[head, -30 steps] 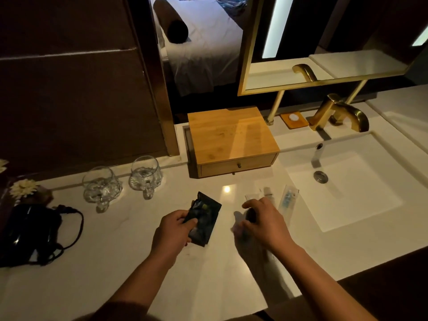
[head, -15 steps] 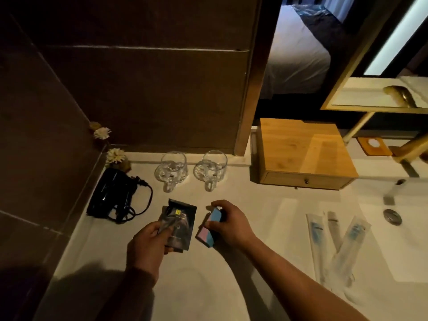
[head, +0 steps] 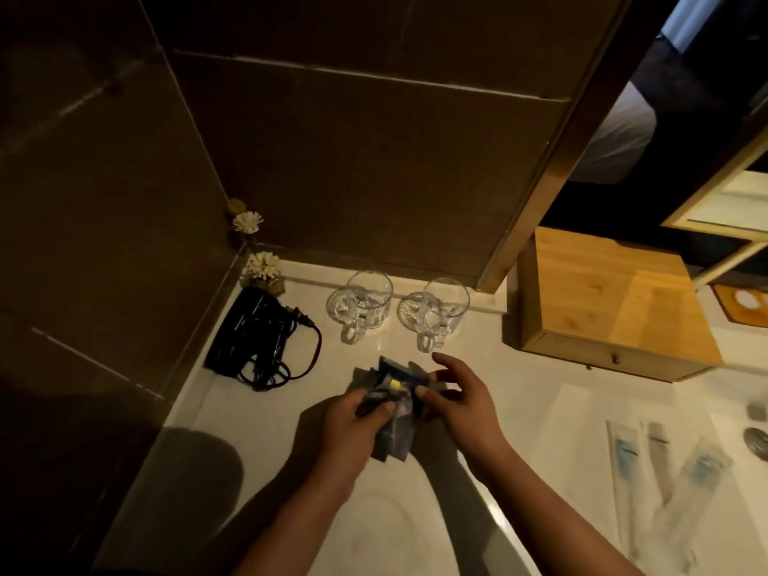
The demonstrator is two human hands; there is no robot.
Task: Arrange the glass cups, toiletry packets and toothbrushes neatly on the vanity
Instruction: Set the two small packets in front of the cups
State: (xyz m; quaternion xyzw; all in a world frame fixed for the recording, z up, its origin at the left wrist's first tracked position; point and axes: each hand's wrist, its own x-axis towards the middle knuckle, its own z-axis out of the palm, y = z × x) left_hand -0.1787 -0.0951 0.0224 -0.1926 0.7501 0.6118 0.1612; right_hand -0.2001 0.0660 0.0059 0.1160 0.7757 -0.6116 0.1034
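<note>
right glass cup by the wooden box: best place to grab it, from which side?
Take the right glass cup by its handle, coming from the front edge of the vanity. The handle sticks out toward the person with bare counter ahead of it, while the wall sits close behind and the other glass cup stands to its left. A grip around the smooth body looks less secure.

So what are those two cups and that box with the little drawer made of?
The cups look like clear glass: you see the counter through them, and they glint. The box looks like pale wood, maybe bamboo, with visible grain and a smooth matte top.
</note>
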